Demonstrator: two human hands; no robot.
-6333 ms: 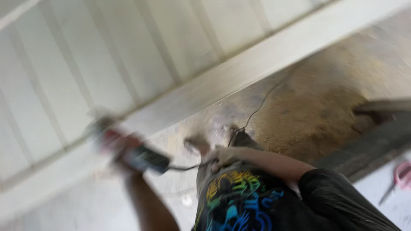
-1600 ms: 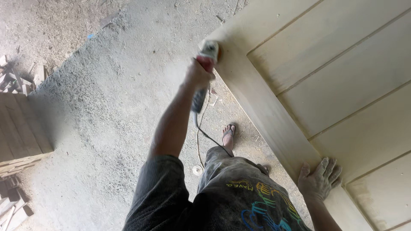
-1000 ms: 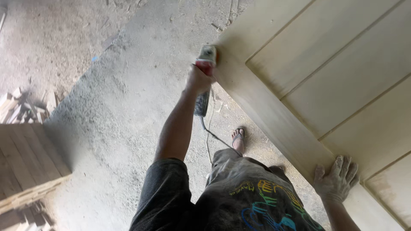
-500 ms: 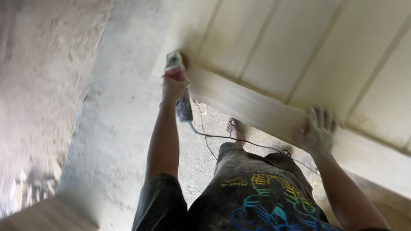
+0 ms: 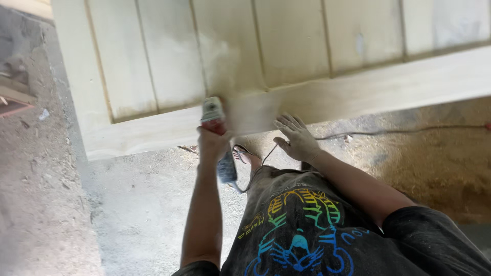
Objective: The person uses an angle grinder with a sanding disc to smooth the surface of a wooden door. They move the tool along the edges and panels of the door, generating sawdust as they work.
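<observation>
While the camera looks down over the person's dark printed shirt (image 5: 307, 230), both bare arms reach forward to the pale wooden door panel (image 5: 286, 56) lying flat ahead. The left hand (image 5: 214, 140) is clenched around the body of a handheld power sander (image 5: 214, 115), whose head sits on the panel's near rail, with a haze of fine dust rising just beyond it. The sander's cord (image 5: 266, 158) hangs from its rear end, below the panel's near edge, and runs off over the floor. Just right of the sander, the right hand (image 5: 295, 138) lies released, fingers spread, palm down against the near edge of the panel, gripping nothing. Under that edge, between the two arms, a sandalled foot (image 5: 245, 155) shows on the dusty concrete floor (image 5: 133, 204). Right of the foot, sawdust (image 5: 434, 163) covers the floor.

Compared with half a second ago, the panel now fills the top of the view with its rail running nearly level, the right hand has come much closer to the sander, and the sander has shifted rightward along the rail from the panel's corner.
</observation>
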